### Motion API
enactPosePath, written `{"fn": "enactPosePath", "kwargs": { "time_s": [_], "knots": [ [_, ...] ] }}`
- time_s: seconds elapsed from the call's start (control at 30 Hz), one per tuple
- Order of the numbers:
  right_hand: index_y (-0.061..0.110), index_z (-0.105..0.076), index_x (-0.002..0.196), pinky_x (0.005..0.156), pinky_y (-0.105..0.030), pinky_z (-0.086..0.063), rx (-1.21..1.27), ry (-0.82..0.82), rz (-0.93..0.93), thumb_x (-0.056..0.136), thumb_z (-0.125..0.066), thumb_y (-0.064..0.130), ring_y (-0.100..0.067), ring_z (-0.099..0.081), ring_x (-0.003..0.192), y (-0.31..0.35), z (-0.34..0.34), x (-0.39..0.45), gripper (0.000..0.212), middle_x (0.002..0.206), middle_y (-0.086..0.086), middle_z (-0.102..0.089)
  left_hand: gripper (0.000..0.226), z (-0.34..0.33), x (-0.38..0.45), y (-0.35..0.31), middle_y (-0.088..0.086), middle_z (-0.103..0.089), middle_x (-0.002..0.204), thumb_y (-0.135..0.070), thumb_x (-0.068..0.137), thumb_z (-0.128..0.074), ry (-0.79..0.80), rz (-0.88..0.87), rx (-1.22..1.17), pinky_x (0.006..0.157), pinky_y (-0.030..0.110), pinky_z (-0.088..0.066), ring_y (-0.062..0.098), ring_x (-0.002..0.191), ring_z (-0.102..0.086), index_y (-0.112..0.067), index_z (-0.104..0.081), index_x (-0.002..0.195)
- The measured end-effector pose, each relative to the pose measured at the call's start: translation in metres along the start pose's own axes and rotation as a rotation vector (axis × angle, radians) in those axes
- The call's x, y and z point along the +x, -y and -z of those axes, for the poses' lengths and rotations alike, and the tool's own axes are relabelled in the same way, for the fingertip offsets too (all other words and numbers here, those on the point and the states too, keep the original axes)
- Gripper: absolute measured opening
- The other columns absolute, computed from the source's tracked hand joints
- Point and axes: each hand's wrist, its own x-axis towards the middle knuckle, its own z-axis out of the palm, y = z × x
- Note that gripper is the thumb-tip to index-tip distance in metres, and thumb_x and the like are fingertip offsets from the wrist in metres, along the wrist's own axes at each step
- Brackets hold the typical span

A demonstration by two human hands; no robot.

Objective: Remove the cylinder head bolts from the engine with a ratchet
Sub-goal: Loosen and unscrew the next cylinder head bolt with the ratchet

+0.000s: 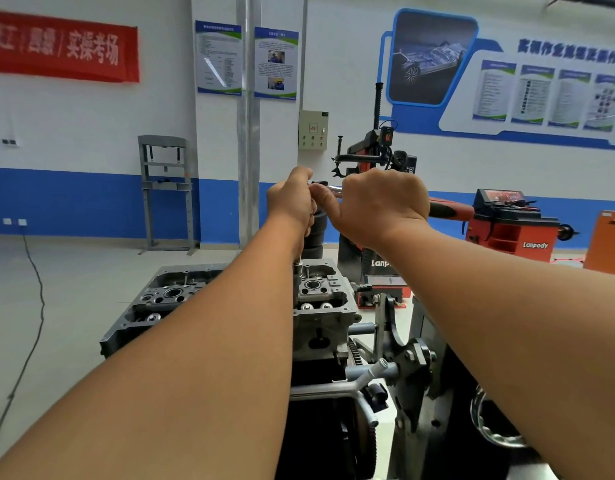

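Note:
The grey cylinder head (319, 299) of the engine sits on a stand below my arms. A ratchet with a red and black handle (448, 209) lies level above it. A long extension with a socket (298, 271) drops from the ratchet head into the cylinder head. My left hand (292, 202) grips the top of the extension just under the ratchet head. My right hand (382, 202) is curled round the ratchet handle, whose red end sticks out to the right. The bolt itself is hidden.
The engine stand's metal frame and crank (403, 358) stand to the right of the engine. A tyre changer (375, 188) and a red wheel balancer (517, 226) stand behind. A grey press frame (167, 192) stands at the wall. A cable (35, 289) runs over the floor at left.

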Motion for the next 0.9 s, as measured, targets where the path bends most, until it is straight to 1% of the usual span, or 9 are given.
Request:
{"fn": "enactPosePath", "kwargs": {
  "time_s": [0.1,0.2,0.27,0.33,0.43,0.53,0.7,0.8,0.9],
  "knots": [
    [0.017,-0.034,0.054,0.050,-0.024,-0.026,-0.004,-0.003,0.004,0.094,-0.011,0.080,-0.017,-0.025,0.041,-0.002,-0.003,0.001,0.078,0.049,-0.001,-0.031,0.032,-0.001,0.000,-0.001,-0.003,-0.042,0.045,-0.036,0.097,-0.052,-0.027,0.010,-0.024,0.041,0.021,-0.027,0.012,0.034,-0.031,-0.013,-0.056,0.076],
    [0.017,-0.034,0.055,0.050,-0.023,-0.027,-0.010,-0.015,0.012,0.091,-0.005,0.081,-0.017,-0.025,0.041,-0.003,-0.007,0.002,0.078,0.049,0.000,-0.030,0.031,-0.001,0.001,-0.002,-0.004,-0.041,0.044,-0.036,0.096,-0.052,-0.027,0.016,-0.029,0.040,0.020,-0.027,0.012,0.034,-0.031,-0.015,-0.053,0.074],
    [0.018,-0.033,0.055,0.051,-0.024,-0.026,-0.010,-0.023,0.022,0.090,-0.004,0.081,-0.018,-0.029,0.042,-0.003,-0.009,0.002,0.078,0.049,0.001,-0.029,0.031,-0.001,0.002,-0.001,-0.004,-0.042,0.044,-0.036,0.096,-0.053,-0.029,0.017,-0.030,0.041,0.019,-0.027,0.012,0.033,-0.031,-0.016,-0.052,0.073],
    [0.018,-0.033,0.056,0.052,-0.024,-0.026,-0.011,-0.032,0.032,0.089,-0.002,0.081,-0.022,-0.040,0.047,-0.005,-0.011,0.003,0.078,0.050,0.001,-0.029,0.031,0.000,0.002,-0.001,-0.004,-0.042,0.045,-0.038,0.097,-0.053,-0.026,0.014,-0.031,0.041,0.019,-0.027,0.012,0.033,-0.031,-0.015,-0.052,0.075],
    [0.019,-0.036,0.059,0.053,-0.025,-0.028,0.002,-0.036,0.046,0.086,0.004,0.081,-0.025,-0.045,0.051,-0.006,-0.013,0.004,0.079,0.050,0.001,-0.031,0.032,0.000,0.002,0.000,-0.003,-0.044,0.047,-0.041,0.098,-0.054,-0.023,0.009,-0.021,0.041,0.020,-0.028,0.012,0.035,-0.033,-0.014,-0.055,0.082],
    [0.019,-0.035,0.059,0.055,-0.026,-0.033,0.021,-0.041,0.053,0.086,0.003,0.082,-0.025,-0.046,0.051,-0.007,-0.015,0.004,0.078,0.051,0.000,-0.032,0.033,0.001,0.001,0.000,-0.004,-0.044,0.048,-0.043,0.099,-0.053,-0.023,0.007,-0.012,0.042,0.020,-0.029,0.012,0.035,-0.034,-0.013,-0.056,0.086],
    [0.019,-0.036,0.059,0.055,-0.026,-0.034,0.032,-0.050,0.054,0.086,0.006,0.082,-0.025,-0.046,0.050,-0.009,-0.018,0.005,0.081,0.050,0.000,-0.033,0.035,0.001,0.000,-0.001,-0.002,-0.045,0.051,-0.045,0.100,-0.054,-0.024,0.008,-0.002,0.041,0.020,-0.030,0.011,0.036,-0.035,-0.012,-0.056,0.090],
    [0.019,-0.032,0.057,0.054,-0.025,-0.030,0.040,-0.062,0.060,0.085,0.006,0.082,-0.024,-0.045,0.049,-0.010,-0.020,0.006,0.079,0.049,0.001,-0.030,0.035,0.001,-0.001,-0.001,0.001,-0.046,0.057,-0.046,0.101,-0.053,-0.025,0.005,0.004,0.043,0.022,-0.031,0.012,0.038,-0.036,-0.012,-0.057,0.092],
    [0.020,-0.029,0.057,0.053,-0.024,-0.027,0.054,-0.083,0.068,0.086,0.005,0.083,-0.024,-0.043,0.047,-0.012,-0.023,0.007,0.077,0.049,0.001,-0.029,0.035,0.000,-0.002,-0.002,0.001,-0.047,0.059,-0.045,0.101,-0.053,-0.025,-0.006,0.004,0.044,0.023,-0.032,0.011,0.037,-0.037,-0.011,-0.057,0.091]
  ]
}}
